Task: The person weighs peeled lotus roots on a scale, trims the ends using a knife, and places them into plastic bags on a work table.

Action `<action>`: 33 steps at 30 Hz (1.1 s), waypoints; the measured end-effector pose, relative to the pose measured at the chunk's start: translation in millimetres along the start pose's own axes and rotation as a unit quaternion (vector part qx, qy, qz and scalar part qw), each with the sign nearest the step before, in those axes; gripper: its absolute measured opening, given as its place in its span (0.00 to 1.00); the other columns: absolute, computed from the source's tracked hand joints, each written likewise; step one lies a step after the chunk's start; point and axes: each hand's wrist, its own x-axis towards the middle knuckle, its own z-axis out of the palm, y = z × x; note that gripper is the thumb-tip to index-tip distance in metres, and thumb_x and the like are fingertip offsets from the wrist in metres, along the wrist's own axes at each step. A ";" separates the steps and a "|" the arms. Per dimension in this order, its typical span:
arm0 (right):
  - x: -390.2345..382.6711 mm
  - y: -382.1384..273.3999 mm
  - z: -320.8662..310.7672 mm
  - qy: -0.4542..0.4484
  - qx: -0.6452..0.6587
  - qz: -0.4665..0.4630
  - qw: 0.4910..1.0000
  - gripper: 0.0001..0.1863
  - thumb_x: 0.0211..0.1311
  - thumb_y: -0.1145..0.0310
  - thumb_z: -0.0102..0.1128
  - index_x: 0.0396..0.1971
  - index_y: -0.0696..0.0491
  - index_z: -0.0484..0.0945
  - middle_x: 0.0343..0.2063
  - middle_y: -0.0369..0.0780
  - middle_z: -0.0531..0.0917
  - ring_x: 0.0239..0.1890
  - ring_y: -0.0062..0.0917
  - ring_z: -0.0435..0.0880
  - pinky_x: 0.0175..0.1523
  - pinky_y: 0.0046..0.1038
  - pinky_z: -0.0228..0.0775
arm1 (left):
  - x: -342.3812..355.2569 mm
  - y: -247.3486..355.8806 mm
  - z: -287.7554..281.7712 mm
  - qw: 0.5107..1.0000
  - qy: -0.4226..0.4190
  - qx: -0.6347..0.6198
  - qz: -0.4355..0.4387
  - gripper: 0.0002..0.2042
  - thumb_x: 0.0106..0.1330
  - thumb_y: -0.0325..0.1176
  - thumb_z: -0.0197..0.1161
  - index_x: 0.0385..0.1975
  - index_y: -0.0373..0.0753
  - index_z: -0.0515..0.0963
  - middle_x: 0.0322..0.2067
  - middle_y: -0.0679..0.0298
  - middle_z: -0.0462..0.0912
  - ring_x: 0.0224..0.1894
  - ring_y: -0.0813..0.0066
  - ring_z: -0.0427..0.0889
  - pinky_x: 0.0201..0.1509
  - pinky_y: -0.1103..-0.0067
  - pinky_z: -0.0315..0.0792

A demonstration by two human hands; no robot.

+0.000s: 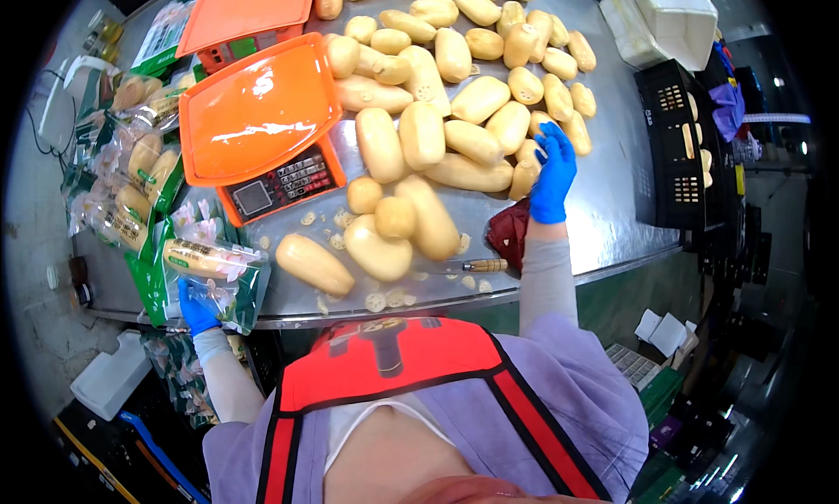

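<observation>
Peeled lotus roots (pixel 424 134) cover much of the metal table in front of me. My left hand (pixel 197 308), in a blue glove, grips the lower edge of a clear-and-green bag of lotus root (pixel 197 258). My right hand (pixel 555 176), also blue-gloved, is over the right edge of the pile with its fingers apart and nothing in them. Beside its fingertips is a short lotus root piece (pixel 526 169). A knife with a wooden handle (pixel 485 265) lies near the front edge, next to a dark red cloth (pixel 509 233).
An orange weighing scale (pixel 262 111) stands left of the pile, with another orange scale (pixel 249 15) behind it. More filled bags (pixel 131 176) lie at the far left. A black crate (pixel 671 146) and white foam boxes (pixel 664 19) are at the right. Root slices (pixel 376 301) litter the front.
</observation>
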 end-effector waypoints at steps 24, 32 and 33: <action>131.1 46.5 -124.6 0.025 0.162 0.127 0.978 0.27 0.62 0.55 0.54 0.56 0.56 0.67 0.51 0.43 0.74 0.50 0.35 0.75 0.50 0.35 0.72 | -9.7 -9.2 70.8 0.987 0.130 0.087 -0.029 0.17 0.66 0.48 0.55 0.44 0.42 0.74 0.24 0.64 0.77 0.18 0.76 0.68 0.23 0.79 0.65; 24.2 70.6 -215.4 0.214 0.240 0.133 0.937 0.28 0.64 0.51 0.48 0.58 0.53 0.64 0.55 0.43 0.71 0.56 0.34 0.70 0.52 0.37 0.72 | -3.6 1.3 28.0 0.994 0.070 0.080 -0.037 0.21 0.67 0.47 0.53 0.51 0.38 0.70 0.28 0.59 0.78 0.20 0.73 0.71 0.26 0.76 0.68; 19.9 86.6 -235.5 0.212 0.216 0.145 0.942 0.30 0.63 0.48 0.50 0.58 0.53 0.64 0.55 0.42 0.70 0.56 0.34 0.70 0.51 0.37 0.72 | -1.3 -3.6 41.5 0.992 0.091 0.077 -0.043 0.17 0.67 0.47 0.53 0.45 0.41 0.73 0.25 0.62 0.78 0.19 0.75 0.70 0.25 0.79 0.66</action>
